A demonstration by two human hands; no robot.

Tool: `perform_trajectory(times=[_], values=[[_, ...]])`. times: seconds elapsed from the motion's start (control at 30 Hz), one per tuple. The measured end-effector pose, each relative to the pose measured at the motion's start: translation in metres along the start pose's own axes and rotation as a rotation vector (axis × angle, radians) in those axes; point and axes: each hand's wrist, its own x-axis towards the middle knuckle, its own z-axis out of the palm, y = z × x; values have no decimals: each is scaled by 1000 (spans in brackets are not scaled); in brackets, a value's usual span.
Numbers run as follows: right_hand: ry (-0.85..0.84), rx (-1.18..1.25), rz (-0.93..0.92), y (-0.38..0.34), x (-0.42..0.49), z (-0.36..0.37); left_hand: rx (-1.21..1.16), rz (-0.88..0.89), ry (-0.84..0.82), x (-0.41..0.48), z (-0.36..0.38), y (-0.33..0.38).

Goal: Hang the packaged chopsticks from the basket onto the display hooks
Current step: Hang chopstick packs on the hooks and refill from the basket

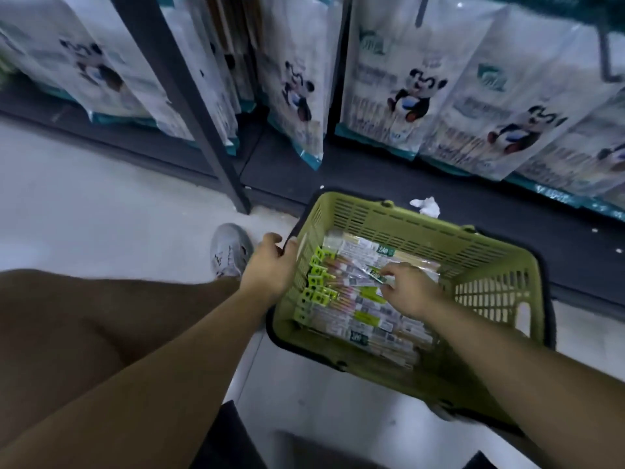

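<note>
A pale floor [101, 204] runs up to a dark shelf base [372, 184], above which large white panda-printed bags [402, 93] hang in rows, parted by a dark upright post [189, 106]. Open floor lies to the left; the basket's far end touches the shelf base. The green basket [480, 262] sits on the floor, half full of packaged chopsticks [358, 309] lying flat. The left hand [270, 269] has its grip clenched on the basket's near-left rim. The right hand [411, 292] pinches one pack [367, 277] atop the pile. A grey shoe [228, 248] stands just left of the basket, crumpled paper [426, 205] behind it.
</note>
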Motion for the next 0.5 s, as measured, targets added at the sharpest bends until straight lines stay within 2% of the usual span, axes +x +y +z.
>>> perform_trajectory(times=[0.17,0.33,0.5], values=[[-86,-86,28,28,42,21,-18,36,-84,2,15,-23],[6,-205,19,35,67,37,-31,69,17,2,24,-23],[41,-261,41,40,77,45,-58,57,21,6,25,-27]])
